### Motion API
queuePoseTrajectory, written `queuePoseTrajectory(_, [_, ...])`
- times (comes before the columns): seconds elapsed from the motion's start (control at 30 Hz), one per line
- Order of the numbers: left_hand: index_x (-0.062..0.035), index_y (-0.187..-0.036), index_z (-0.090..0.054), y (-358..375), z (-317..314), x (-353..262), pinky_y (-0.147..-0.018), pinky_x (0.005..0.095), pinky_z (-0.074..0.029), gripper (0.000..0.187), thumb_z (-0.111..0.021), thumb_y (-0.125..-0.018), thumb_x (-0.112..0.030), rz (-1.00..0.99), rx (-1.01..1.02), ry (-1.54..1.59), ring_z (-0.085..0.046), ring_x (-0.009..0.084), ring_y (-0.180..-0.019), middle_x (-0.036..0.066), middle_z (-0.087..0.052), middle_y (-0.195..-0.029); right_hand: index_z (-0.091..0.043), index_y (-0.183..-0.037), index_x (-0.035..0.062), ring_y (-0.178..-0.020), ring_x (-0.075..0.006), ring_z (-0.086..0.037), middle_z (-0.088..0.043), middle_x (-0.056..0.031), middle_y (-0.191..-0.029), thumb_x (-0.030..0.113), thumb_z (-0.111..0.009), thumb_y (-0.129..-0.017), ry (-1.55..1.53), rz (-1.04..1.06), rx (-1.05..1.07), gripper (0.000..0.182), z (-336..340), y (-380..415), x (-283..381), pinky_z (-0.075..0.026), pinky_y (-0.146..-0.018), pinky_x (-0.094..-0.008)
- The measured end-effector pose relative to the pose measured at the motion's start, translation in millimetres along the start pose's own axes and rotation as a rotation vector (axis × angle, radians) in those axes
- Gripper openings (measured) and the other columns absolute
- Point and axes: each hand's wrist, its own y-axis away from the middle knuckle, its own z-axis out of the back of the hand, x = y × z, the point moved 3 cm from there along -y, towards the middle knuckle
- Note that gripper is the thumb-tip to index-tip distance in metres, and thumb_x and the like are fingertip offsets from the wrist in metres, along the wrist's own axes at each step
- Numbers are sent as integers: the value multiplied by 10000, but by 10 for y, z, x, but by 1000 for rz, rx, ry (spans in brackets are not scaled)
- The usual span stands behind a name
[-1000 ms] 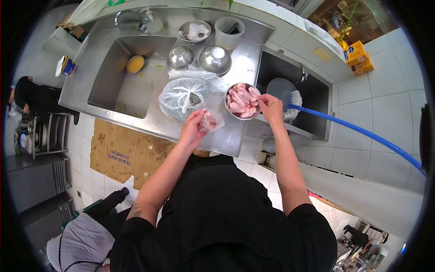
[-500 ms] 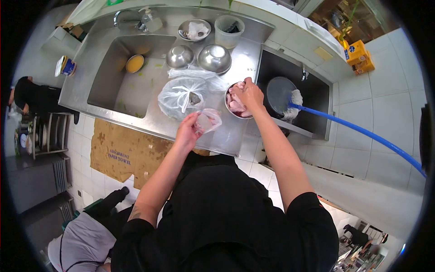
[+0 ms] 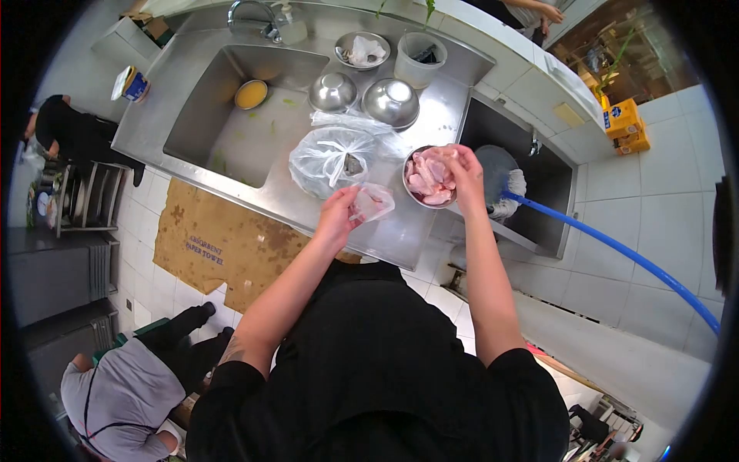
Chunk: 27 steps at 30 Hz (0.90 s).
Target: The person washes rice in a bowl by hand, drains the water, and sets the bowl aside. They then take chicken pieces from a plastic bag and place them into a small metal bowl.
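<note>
The left hand [image 3: 336,218] gripped a small plastic bag [image 3: 374,202] open at the counter's near edge while the right hand [image 3: 464,175] closed on chicken pieces [image 3: 428,175] (in the steel bowl [image 3: 411,192]), mid-bagging; transfer seemingly required next.

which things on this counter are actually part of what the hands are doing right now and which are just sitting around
In use: small plastic bag in left hand; bowl of raw chicken under right hand.
Lying about: tied plastic bag, two upturned steel bowls, white tub, mop.
</note>
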Motion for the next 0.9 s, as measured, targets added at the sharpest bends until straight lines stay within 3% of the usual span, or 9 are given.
queuePoseTrajectory(0.03, [-149, -1092, -633, -23, -11, 5, -686, 280, -483, 205, -613, -1000, -331, -8, -3, -17, -545, 60, -765, -61, -590, -864, -610, -1164, 25, -801, -116, -649, -705, -46, -979, 91, -670, -897, -5, -1, -2, 282, -50, 115, 91, -522, -702, -265])
queuePoseTrajectory(0.1, [-155, -1088, -628, -52, -14, 6, -677, 278, -482, 202, -615, -1000, -336, -12, -1, -40, -541, 57, -751, -63, -590, -861, -616, -1193, 28, -843, -109, -658, -712, -58, -1005, 96, -672, -898, -94, -116, 315, 307, -315, 369, 200, -531, -685, -270])
queuePoseTrajectory(0.23, [-171, -1093, -623, -3, -140, -48, -642, 254, -468, 192, -610, -1003, -340, -58, 10, -68, -542, 53, -732, -61, -601, -864, -600, -1277, 13, -914, -179, -708, -722, -80, -1077, 68, -668, -898, 6, -160, 496, 389, -791, 649, -21, -561, -751, -290])
queuePoseTrajectory(0.33, [-180, -1124, -628, 44, -182, -62, -625, 237, -457, 197, -605, -1007, -337, -99, 28, -103, -566, 54, -730, -55, -614, -863, -633, -1229, -10, -916, -188, -715, -729, -99, -1075, 50, -669, -894, 172, 52, 447, 342, -1017, 839, -198, -565, -780, -295])
queuePoseTrajectory(0.47, [-180, -1165, -631, 160, -218, -109, -601, 216, -443, 217, -611, -1007, -327, -102, 82, -21, -637, 72, -753, -41, -648, -890, -689, -1130, -34, -915, -169, -709, -717, -91, -1061, 65, -647, -931, 403, 72, 392, 227, -911, 860, -116, -563, -798, -300])
queuePoseTrajectory(0.53, [-179, -1162, -632, 213, -263, -140, -599, 211, -443, 214, -614, -1006, -323, -87, 80, -1, -654, 81, -768, -32, -662, -910, -727, -1066, -15, -819, -180, -724, -741, -159, -1008, 72, -657, -901, 368, 25, 165, 199, -546, 634, -175, -561, -754, -310])
queuePoseTrajectory(0.63, [-172, -1159, -632, 218, -220, -122, -601, 211, -453, 209, -617, -1005, -312, -74, 77, 28, -675, 95, -780, -17, -683, -938, -739, -981, -6, -779, -193, -727, -752, -141, -876, 69, -661, -891, 617, 181, -184, 141, 14, 297, -41, -560, -708, -317])
queuePoseTrajectory(0.83, [-145, -1149, -629, 120, -180, -61, -603, 219, -482, 207, -617, -1004, -292, -89, 98, 74, -678, 107, -776, -7, -690, -937, -659, -1106, 46, -899, -365, -691, -727, -142, -962, 220, -699, -852, 1118, 130, -14, 310, -58, 1, -196, -546, -810, -445])
queuePoseTrajectory(0.9, [-138, -1147, -627, 124, -176, -64, -598, 217, -484, 207, -618, -1003, -286, -82, 86, 70, -677, 108, -776, -7, -689, -938, -627, -1110, 71, -928, -376, -677, -712, -148, -998, 207, -680, -852, 1114, 403, -105, 297, -123, 10, -262, -537, -813, -458])
